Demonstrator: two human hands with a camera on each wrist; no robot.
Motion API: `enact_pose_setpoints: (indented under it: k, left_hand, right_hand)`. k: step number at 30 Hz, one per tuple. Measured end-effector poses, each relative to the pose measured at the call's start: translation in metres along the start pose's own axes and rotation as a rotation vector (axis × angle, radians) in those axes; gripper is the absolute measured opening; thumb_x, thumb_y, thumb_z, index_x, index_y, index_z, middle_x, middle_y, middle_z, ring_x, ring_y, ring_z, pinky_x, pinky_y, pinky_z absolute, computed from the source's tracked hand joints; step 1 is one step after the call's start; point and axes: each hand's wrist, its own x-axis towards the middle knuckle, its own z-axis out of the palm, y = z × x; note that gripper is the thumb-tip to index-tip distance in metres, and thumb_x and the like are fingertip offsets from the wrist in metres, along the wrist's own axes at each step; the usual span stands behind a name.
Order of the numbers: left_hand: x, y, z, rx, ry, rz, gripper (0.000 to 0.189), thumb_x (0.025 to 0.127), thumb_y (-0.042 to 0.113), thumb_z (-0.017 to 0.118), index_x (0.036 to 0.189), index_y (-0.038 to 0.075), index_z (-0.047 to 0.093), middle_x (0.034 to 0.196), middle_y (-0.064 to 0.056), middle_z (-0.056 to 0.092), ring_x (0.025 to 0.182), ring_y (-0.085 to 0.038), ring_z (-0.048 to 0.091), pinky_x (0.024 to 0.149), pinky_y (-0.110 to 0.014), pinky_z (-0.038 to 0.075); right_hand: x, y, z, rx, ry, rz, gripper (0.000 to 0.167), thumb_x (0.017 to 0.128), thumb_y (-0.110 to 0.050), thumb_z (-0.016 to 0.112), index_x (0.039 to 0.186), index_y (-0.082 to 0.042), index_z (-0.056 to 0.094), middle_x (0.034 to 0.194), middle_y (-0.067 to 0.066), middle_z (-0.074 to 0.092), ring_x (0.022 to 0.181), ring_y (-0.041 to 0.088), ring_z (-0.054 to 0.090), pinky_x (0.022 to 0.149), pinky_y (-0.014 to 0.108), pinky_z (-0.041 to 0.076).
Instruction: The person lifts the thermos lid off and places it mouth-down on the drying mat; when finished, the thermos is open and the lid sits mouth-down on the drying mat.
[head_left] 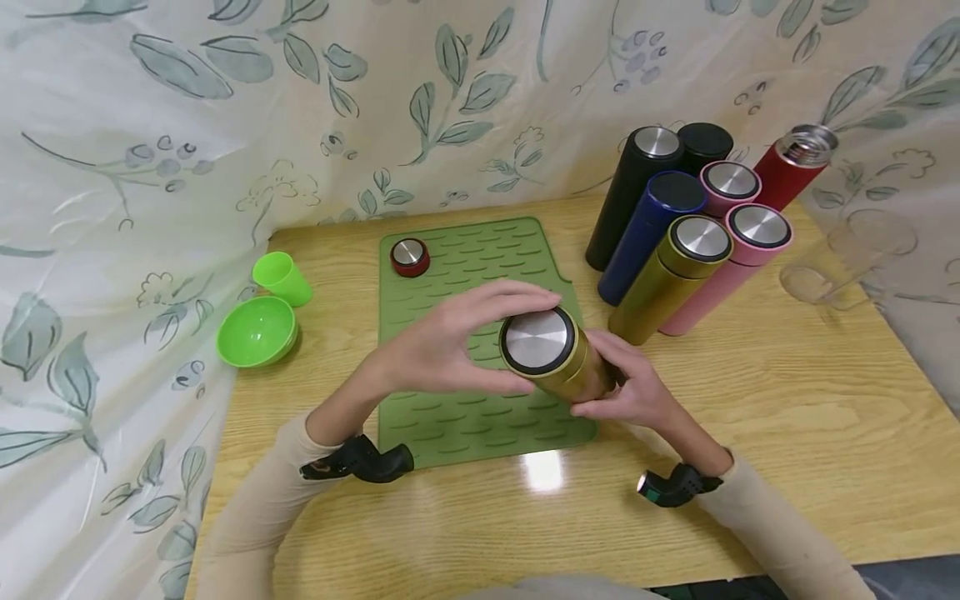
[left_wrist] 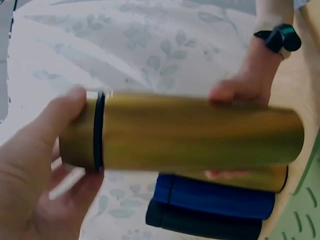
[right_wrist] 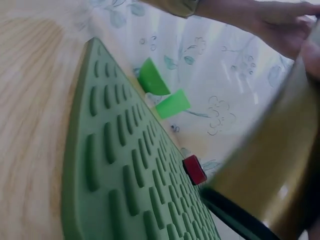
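Note:
Both hands are on a gold thermos (head_left: pixel 577 367), tilted over the green ribbed mat. At its silver-topped, black-ringed lid, my left hand (head_left: pixel 453 342) pinches the sides between thumb and fingers. Lower down, my right hand (head_left: pixel 626 379) grips the body. In the left wrist view the gold thermos (left_wrist: pixel 190 132) shows full length, with the left hand (left_wrist: pixel 40 160) at the lid end. The right wrist view shows its dark-rimmed base close by; whether that touches the mat I cannot tell. A red cap (head_left: pixel 410 257) lies on the mat's far left part.
Several thermoses stand at the back right: black (head_left: pixel 630 200), blue (head_left: pixel 652 237), gold (head_left: pixel 671 279), pink (head_left: pixel 727 279), and a red one (head_left: pixel 787 171) without its cap. A clear glass (head_left: pixel 847 258) is right of them. Left of the mat (head_left: pixel 480 442) are a green cup (head_left: pixel 282 279) and bowl (head_left: pixel 257 332).

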Motion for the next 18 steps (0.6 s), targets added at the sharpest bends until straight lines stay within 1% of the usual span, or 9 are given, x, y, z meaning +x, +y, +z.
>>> enact_pose_setpoints:
  k: [2,5,7,9,10,12,15,17,18]
  left_hand:
    - [-0.001,0.004,0.003,0.067,0.069,-0.084,0.075,0.071,0.026,0.087,0.135,0.006,0.053,0.133,-0.007,0.054,0.124,-0.014,0.051,0.1,-0.026,0.049]
    - [0.0,0.011,0.01,0.167,0.148,-0.26,0.072,0.072,0.036,0.085,0.134,0.015,0.054,0.121,-0.002,0.051,0.109,-0.009,0.054,0.087,-0.022,0.053]
    - [0.001,0.014,0.015,0.222,0.172,-0.36,0.069,0.074,0.043,0.081,0.133,0.019,0.054,0.114,-0.001,0.049,0.1,-0.008,0.054,0.079,-0.021,0.054]
    - [0.002,0.015,0.018,0.245,0.172,-0.416,0.068,0.077,0.047,0.077,0.134,0.021,0.052,0.114,-0.002,0.047,0.098,-0.009,0.053,0.077,-0.021,0.054]
    - [0.003,0.014,0.019,0.233,0.162,-0.419,0.068,0.078,0.046,0.076,0.136,0.022,0.05,0.118,-0.002,0.046,0.1,-0.009,0.053,0.079,-0.022,0.054]
    - [0.003,0.011,0.017,0.154,0.105,-0.372,0.071,0.081,0.041,0.075,0.142,0.021,0.043,0.132,-0.003,0.043,0.113,-0.011,0.051,0.088,-0.025,0.052]
    - [0.0,0.002,0.01,-0.062,0.012,-0.234,0.076,0.085,0.022,0.073,0.149,0.014,0.034,0.151,-0.005,0.033,0.133,-0.015,0.041,0.105,-0.032,0.046]
    - [-0.002,-0.006,0.007,-0.211,-0.039,-0.147,0.075,0.085,0.01,0.071,0.149,0.006,0.032,0.155,-0.008,0.031,0.139,-0.017,0.037,0.11,-0.035,0.043]
    - [-0.003,-0.009,0.006,-0.261,-0.047,-0.117,0.073,0.085,0.005,0.07,0.148,0.003,0.034,0.155,-0.01,0.033,0.14,-0.019,0.036,0.111,-0.036,0.043]
  right_hand:
    - [0.0,-0.001,0.005,-0.112,0.079,-0.01,0.08,0.073,-0.042,0.083,0.13,0.007,0.056,0.124,0.005,0.062,0.111,0.006,0.055,0.096,0.014,0.044]
    - [0.002,-0.002,0.013,-0.265,0.19,-0.047,0.079,0.075,-0.048,0.079,0.127,0.008,0.058,0.116,0.017,0.064,0.11,0.006,0.056,0.096,0.014,0.044]
    - [0.002,-0.002,0.017,-0.326,0.24,-0.075,0.078,0.076,-0.047,0.078,0.125,0.01,0.058,0.111,0.024,0.063,0.109,0.006,0.057,0.096,0.014,0.044]
    - [0.003,-0.001,0.019,-0.338,0.246,-0.073,0.076,0.077,-0.046,0.078,0.125,0.01,0.059,0.111,0.026,0.063,0.108,0.007,0.057,0.096,0.014,0.044]
    - [0.003,0.0,0.018,-0.325,0.238,-0.062,0.077,0.077,-0.046,0.078,0.126,0.01,0.058,0.112,0.025,0.063,0.108,0.007,0.057,0.096,0.014,0.044]
    - [0.002,0.001,0.014,-0.27,0.191,-0.007,0.078,0.076,-0.045,0.08,0.129,0.007,0.057,0.119,0.017,0.063,0.109,0.006,0.056,0.095,0.014,0.044]
    - [0.0,0.002,0.004,-0.13,0.074,0.094,0.076,0.071,-0.034,0.087,0.133,-0.002,0.056,0.126,-0.002,0.061,0.109,0.003,0.055,0.094,0.013,0.043]
    - [-0.001,0.002,-0.001,-0.013,-0.015,0.157,0.074,0.067,-0.02,0.09,0.132,-0.012,0.058,0.126,-0.012,0.059,0.107,0.001,0.055,0.092,0.013,0.045]
    - [-0.002,0.002,-0.004,0.04,-0.054,0.18,0.074,0.066,-0.015,0.09,0.132,-0.017,0.057,0.125,-0.015,0.059,0.106,0.001,0.056,0.091,0.013,0.045]
